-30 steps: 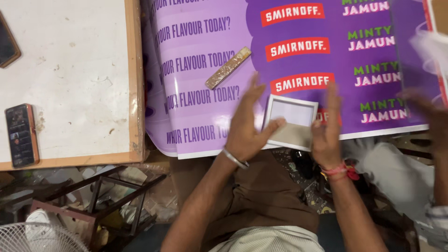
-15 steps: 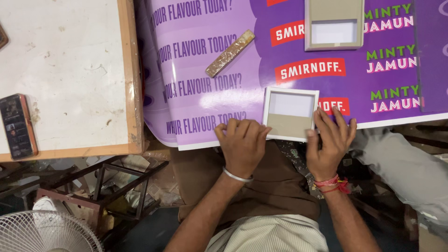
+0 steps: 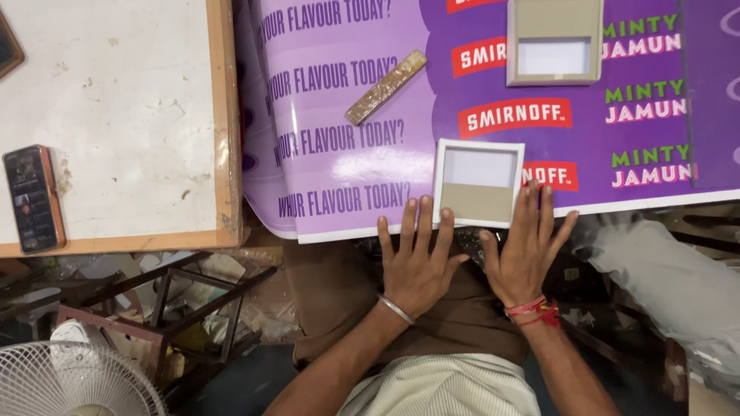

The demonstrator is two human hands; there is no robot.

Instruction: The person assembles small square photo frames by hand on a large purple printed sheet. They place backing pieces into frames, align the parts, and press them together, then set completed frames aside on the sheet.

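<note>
Both hands have slid a little lower toward the near edge of the purple printed sheet (image 3: 493, 85) since half a second ago, while the small white frame (image 3: 478, 182) sits where it did.

Going left to right: a white fan (image 3: 73, 381) with a wire grille shows at the lower left, above it a scuffed white board with a wooden border (image 3: 223, 115), and on that board a dark phone in an orange-edged case (image 3: 34, 198). Next comes the glossy sheet, curling at its left margin, with a flat speckled bar (image 3: 385, 87) lying slantwise on it. The left hand (image 3: 416, 262), a metal bangle at the wrist, lies flat with fingers spread; its fingertips (image 3: 425, 206) rest on the sheet's near edge just left of the frame, gripping nothing. The frame is square with a thin white rim, its inside half pale lilac, half tan (card-like, matte), and lies flat at the lower centre of the sheet. The right hand (image 3: 528, 254), red threads at the wrist, is also open and flat, fingertips touching the frame's lower right corner. A second, tan-rimmed frame (image 3: 553, 42) lies at the upper right.
</note>
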